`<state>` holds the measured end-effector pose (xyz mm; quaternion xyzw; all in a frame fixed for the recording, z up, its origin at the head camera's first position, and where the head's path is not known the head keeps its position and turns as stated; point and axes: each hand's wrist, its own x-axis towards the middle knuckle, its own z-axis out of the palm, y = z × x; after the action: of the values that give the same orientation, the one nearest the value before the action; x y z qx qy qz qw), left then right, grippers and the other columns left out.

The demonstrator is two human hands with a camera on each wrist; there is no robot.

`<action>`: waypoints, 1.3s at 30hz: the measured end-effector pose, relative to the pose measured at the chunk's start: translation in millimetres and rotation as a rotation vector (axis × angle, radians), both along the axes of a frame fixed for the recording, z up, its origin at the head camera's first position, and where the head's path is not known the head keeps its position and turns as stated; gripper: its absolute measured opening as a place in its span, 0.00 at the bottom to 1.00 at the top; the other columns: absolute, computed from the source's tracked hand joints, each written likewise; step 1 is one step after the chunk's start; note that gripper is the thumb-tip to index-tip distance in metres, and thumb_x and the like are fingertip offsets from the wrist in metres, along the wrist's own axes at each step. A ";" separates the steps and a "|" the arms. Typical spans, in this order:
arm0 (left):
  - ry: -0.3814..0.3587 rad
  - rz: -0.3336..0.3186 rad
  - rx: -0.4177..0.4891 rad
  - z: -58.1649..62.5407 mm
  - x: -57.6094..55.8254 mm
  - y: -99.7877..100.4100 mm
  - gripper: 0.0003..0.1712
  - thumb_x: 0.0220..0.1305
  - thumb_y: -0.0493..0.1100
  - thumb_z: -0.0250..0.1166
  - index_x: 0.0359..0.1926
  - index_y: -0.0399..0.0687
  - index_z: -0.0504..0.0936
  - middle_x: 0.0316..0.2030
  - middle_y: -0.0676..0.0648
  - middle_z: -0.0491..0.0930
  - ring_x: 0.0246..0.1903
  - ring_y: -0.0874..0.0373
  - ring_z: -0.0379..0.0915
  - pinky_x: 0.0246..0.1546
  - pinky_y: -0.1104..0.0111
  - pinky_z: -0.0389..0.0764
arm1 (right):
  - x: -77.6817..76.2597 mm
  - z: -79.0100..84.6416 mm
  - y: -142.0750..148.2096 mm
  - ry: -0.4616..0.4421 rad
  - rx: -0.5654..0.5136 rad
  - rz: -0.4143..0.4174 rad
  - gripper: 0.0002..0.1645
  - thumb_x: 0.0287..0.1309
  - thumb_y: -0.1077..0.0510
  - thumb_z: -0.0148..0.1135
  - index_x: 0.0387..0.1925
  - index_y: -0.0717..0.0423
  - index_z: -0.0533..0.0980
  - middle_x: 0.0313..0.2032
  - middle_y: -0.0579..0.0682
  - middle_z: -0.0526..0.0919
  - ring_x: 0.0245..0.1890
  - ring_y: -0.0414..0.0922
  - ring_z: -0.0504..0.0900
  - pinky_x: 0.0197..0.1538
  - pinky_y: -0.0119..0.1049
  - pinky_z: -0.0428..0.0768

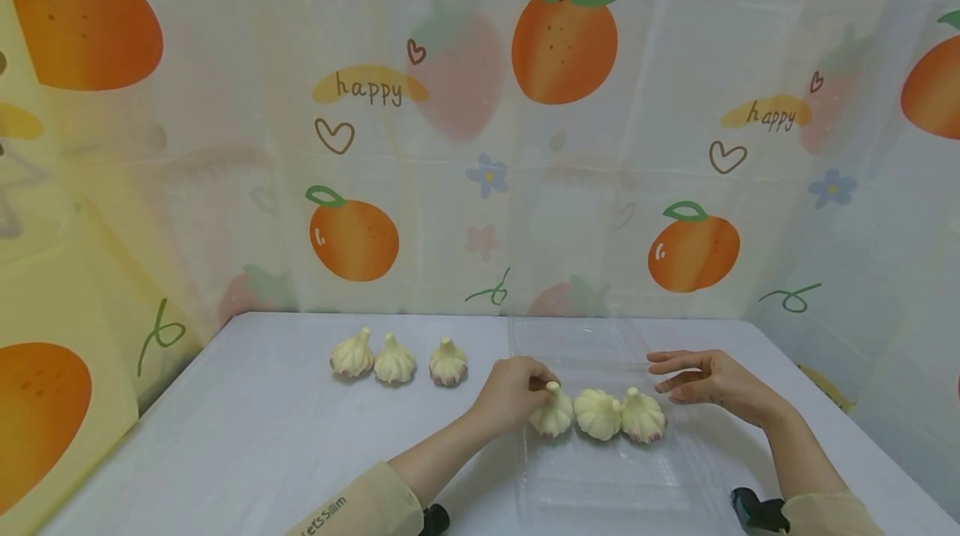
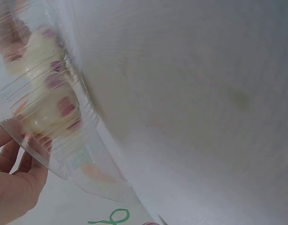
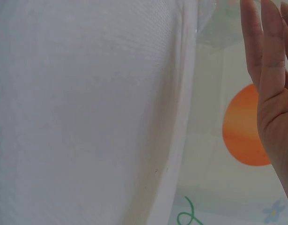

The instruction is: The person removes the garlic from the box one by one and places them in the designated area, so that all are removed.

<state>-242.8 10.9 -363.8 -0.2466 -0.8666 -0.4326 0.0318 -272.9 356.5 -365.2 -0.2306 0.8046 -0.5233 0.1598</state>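
My left hand pinches a pale garlic bulb near its stem. That bulb sits at the left of a row in a clear plastic box, beside a middle garlic bulb and a right-hand garlic bulb. Through the clear side wall, the left wrist view shows purple-tinged bulbs with the left fingers close against one. My right hand hovers over the box's right side, fingers loosely extended and holding nothing; the right wrist view shows its fingers stretched upward.
Three more garlic bulbs stand on the white table at the back left: a left one, a middle one and a separate one. The box's clear lid lies toward the back. Behind hangs a fruit-printed curtain.
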 end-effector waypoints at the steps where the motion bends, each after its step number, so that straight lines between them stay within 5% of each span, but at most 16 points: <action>1: 0.000 0.000 0.004 0.4 0.2 0.0 0.08 0.55 0.30 0.68 0.37 0.36 0.88 0.38 0.41 0.88 0.35 0.58 0.81 0.36 0.76 0.80 | 0.0 0.0 -0.2 -0.004 0.001 -0.002 0.25 0.64 0.64 0.58 0.61 0.73 0.71 0.57 0.22 0.77 0.50 0.36 0.85 0.51 0.31 0.84; 15: 0.023 -0.001 0.101 3.1 -2.9 -6.7 0.08 0.58 0.33 0.68 0.40 0.39 0.87 0.42 0.41 0.88 0.46 0.46 0.86 0.41 0.68 0.87 | 0.4 1.4 -1.6 -0.015 0.021 -0.022 0.26 0.64 0.62 0.59 0.61 0.72 0.71 0.56 0.21 0.77 0.50 0.35 0.85 0.51 0.30 0.84; 22: 0.006 0.006 0.133 7.2 -2.1 -12.1 0.07 0.62 0.40 0.68 0.41 0.46 0.87 0.43 0.45 0.88 0.53 0.45 0.82 0.53 0.52 0.83 | 2.6 3.0 -2.3 -0.007 0.024 -0.016 0.27 0.63 0.62 0.59 0.61 0.73 0.71 0.55 0.20 0.77 0.50 0.36 0.85 0.50 0.30 0.84; 30: -0.032 -0.021 0.197 9.7 -1.7 -19.4 0.07 0.64 0.41 0.66 0.42 0.49 0.86 0.52 0.44 0.85 0.55 0.42 0.81 0.51 0.52 0.84 | 2.4 2.8 -3.0 -0.017 0.020 -0.018 0.27 0.63 0.63 0.59 0.60 0.74 0.71 0.55 0.20 0.77 0.50 0.35 0.85 0.51 0.30 0.84; 39: -0.013 -0.041 0.233 14.1 0.6 -38.2 0.09 0.64 0.41 0.65 0.45 0.51 0.85 0.51 0.47 0.86 0.56 0.45 0.81 0.54 0.51 0.82 | 0.8 3.6 -3.4 -0.012 0.027 -0.011 0.27 0.63 0.62 0.59 0.60 0.74 0.71 0.55 0.20 0.77 0.50 0.35 0.85 0.50 0.30 0.84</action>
<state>-242.3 -27.2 -349.7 -0.2561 -0.8055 -0.5325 0.0460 -272.1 353.2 -361.6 -0.2208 0.8119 -0.5147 0.1646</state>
